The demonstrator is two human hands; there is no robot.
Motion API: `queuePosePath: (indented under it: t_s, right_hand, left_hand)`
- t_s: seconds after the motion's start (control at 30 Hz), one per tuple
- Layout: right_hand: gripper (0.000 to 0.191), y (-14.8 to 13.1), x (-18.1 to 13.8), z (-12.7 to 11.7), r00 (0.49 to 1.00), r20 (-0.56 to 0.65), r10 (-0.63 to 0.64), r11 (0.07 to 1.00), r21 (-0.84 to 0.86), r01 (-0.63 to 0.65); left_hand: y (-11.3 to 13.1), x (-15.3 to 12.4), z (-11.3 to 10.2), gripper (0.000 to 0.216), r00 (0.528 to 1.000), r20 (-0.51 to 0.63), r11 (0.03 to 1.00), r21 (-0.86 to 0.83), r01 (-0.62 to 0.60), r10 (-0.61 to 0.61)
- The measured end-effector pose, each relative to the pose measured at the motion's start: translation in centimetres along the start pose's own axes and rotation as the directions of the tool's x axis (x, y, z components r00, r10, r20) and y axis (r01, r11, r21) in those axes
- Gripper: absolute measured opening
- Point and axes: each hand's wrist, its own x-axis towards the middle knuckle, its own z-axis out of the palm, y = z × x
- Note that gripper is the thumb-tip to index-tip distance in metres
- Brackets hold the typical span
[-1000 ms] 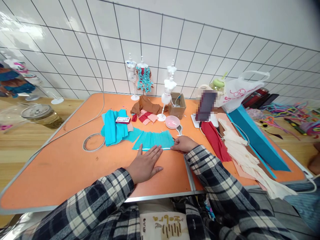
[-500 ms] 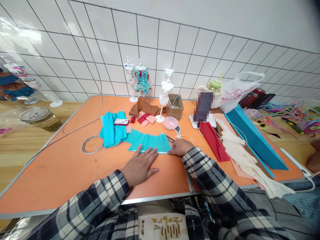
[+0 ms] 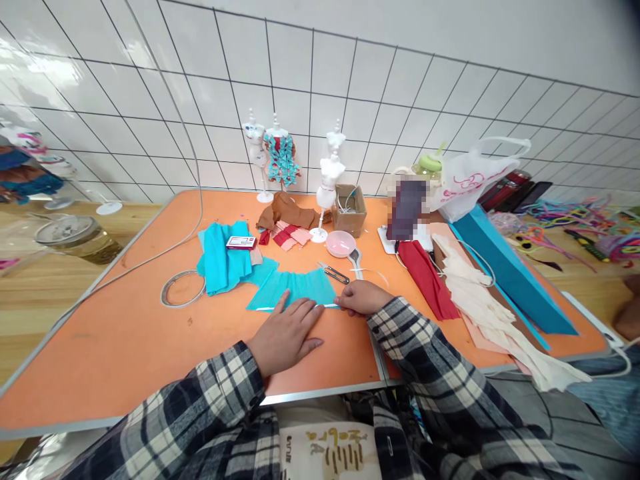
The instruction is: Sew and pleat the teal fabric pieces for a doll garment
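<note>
A pleated turquoise cloth piece [image 3: 295,288] with a white strip along its near edge lies on the orange table [image 3: 125,340]. My left hand [image 3: 287,333] rests flat on the table, fingers stretched out, fingertips on the cloth's near edge. My right hand [image 3: 363,297] is closed in a pinch at the cloth's right corner, on the white strip. Small snips [image 3: 334,272] lie just behind the cloth.
More turquoise cloth [image 3: 220,257] with a small card, a wire ring [image 3: 181,291], brown and pink scraps, three small mannequins [image 3: 326,187], a cardboard box [image 3: 349,210], a pink dish [image 3: 340,243], red, cream and blue fabric on the right, a jar [image 3: 75,237] at left.
The turquoise cloth has slid a little to the left under my hands and the snips behind it have come into sight. Both hands keep their places on its near edge.
</note>
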Motion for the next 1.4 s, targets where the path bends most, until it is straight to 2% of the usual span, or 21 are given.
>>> queuePosePath:
  t_s: [0.1,0.33,0.57,0.93,1.1,1.17,1.23,1.3,1.4]
  right_hand:
    - [0.032,-0.1,-0.2,-0.1,0.997,-0.051,-0.057,0.994,-0.098,0.051]
    - [0.029,-0.4,-0.1,0.0,0.985,-0.149,-0.087,0.977,-0.208,0.055]
    - [0.031,-0.2,0.2,-0.1,0.984,-0.162,-0.07,0.977,-0.21,0.035]
    - [0.029,-1.1,-0.1,0.4,0.981,-0.196,-0.004,0.946,-0.32,-0.06]
    - [0.029,-1.1,-0.1,0.0,0.983,-0.178,-0.043,0.944,-0.329,-0.018]
    - [0.033,-0.5,-0.2,-0.2,0.986,-0.143,-0.088,0.97,-0.239,0.052]
    - [0.036,0.3,-0.5,0.0,0.987,-0.096,-0.129,0.991,-0.032,0.126]
    - [0.035,0.9,-0.9,0.4,0.989,-0.063,-0.137,0.97,0.192,0.147]
    - [0.031,0.9,-1.4,1.5,0.992,-0.038,-0.121,0.897,0.424,0.126]
  left_hand:
    - [-0.3,-0.4,-0.4,0.055,1.0,-0.001,1.0,0.014,0.004,-0.004]
    - [-0.6,-0.8,0.0,0.057,1.0,0.015,0.999,0.031,0.013,-0.013]
    - [-0.7,-1.2,1.3,0.062,0.994,0.076,0.995,0.067,0.076,-0.081]
    - [-0.6,-1.2,1.1,0.061,0.992,0.088,0.994,0.054,0.09,-0.095]
    - [-0.8,-1.2,0.9,0.06,0.993,0.082,0.996,0.036,0.083,-0.086]
    - [-0.9,-1.1,0.6,0.057,0.997,0.042,0.998,0.024,0.066,-0.067]
    - [-1.0,-1.0,0.1,0.051,0.998,0.004,0.998,0.002,0.061,-0.061]
    - [-0.9,-0.7,-0.4,0.042,0.996,-0.033,0.997,-0.023,0.077,-0.078]
    - [-0.4,-0.1,-1.1,0.036,0.986,-0.116,0.993,-0.029,0.115,-0.117]
